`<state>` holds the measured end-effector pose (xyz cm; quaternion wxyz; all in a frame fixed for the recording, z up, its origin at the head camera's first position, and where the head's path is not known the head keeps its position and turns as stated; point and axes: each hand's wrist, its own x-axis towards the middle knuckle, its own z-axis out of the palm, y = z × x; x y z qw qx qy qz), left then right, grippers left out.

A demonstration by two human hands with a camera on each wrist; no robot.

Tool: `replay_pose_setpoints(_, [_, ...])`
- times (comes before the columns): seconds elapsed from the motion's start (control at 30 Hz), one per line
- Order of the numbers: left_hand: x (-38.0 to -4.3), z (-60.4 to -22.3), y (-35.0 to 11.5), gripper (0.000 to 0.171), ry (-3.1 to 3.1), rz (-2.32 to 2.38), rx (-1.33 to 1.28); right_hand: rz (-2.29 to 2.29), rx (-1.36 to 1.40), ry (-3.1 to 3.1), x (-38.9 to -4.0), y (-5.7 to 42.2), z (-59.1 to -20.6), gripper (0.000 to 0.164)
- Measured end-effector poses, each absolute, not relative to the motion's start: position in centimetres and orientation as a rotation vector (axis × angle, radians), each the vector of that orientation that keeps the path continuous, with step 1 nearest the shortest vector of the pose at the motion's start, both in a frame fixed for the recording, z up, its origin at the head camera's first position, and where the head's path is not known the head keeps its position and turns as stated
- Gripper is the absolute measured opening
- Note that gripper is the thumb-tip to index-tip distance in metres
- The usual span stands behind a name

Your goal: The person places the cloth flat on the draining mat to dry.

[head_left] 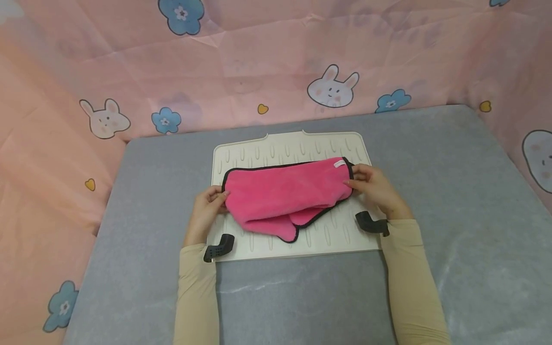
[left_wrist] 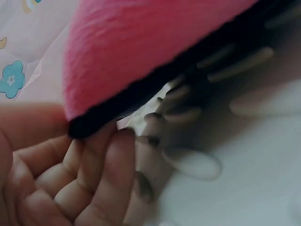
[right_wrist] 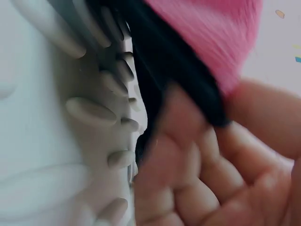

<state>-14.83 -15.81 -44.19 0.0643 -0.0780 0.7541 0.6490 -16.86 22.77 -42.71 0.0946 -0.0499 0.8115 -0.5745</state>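
Observation:
A pink cloth [head_left: 284,187] with a dark border spans the space between the two hands, over a ridged white drying mat [head_left: 267,248]. Its lower part folds under and one rounded corner hangs toward the front. My left hand [head_left: 207,211] pinches the cloth's left edge between thumb and fingers. On the opposite side, my right hand [head_left: 377,189] pinches the right edge, just below a small white tag [head_left: 339,163]. In the left wrist view the dark trim lies between thumb and fingertips, above the mat's ridges. The right wrist view shows the same kind of pinch.
The mat lies on a grey table [head_left: 453,191]. Behind and beside the table hangs a pink curtain [head_left: 241,62] printed with rabbits and flowers. Black mounts [head_left: 220,247] sit at both wrists, over beige sleeves.

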Motion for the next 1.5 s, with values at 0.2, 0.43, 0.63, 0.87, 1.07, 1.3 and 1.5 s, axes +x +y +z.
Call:
replay_pose_setpoints(0.2, [-15.1,-44.3,-15.1,0.018,2.27,2.12,-0.428,-1.856,0.124,2.511,-16.9,22.4,-42.7,0.026])
replay_pose_setpoints(0.43, [-15.2,-44.5,-14.6,0.022,2.296,2.082,-0.429,-1.87,0.175,2.492,-16.9,22.2,-42.8,0.024])
replay_pose_setpoints(0.63, [-15.2,-44.6,-14.5,0.025,2.383,1.972,-0.448,-1.797,0.164,2.495,-16.9,22.2,-42.9,0.03])
replay_pose_setpoints(0.87, [-15.1,-44.7,-14.4,0.022,2.449,1.983,-0.363,-1.723,0.03,2.572,-17.0,22.0,-43.1,0.034])
replay_pose_setpoints(1.07, [-15.1,-44.7,-14.8,0.025,2.418,2.057,-0.331,-1.763,-0.057,2.612,-17.0,21.7,-43.2,0.044])
replay_pose_setpoints(1.3, [-15.4,-44.7,-14.9,0.029,2.341,2.128,-0.341,-1.788,-0.045,2.622,-17.2,21.4,-43.4,0.037])
replay_pose_setpoints(1.5, [-15.6,-44.5,-15.2,0.029,2.362,1.934,-0.25,-1.666,0.033,2.634,-17.2,21.5,-43.3,0.029])
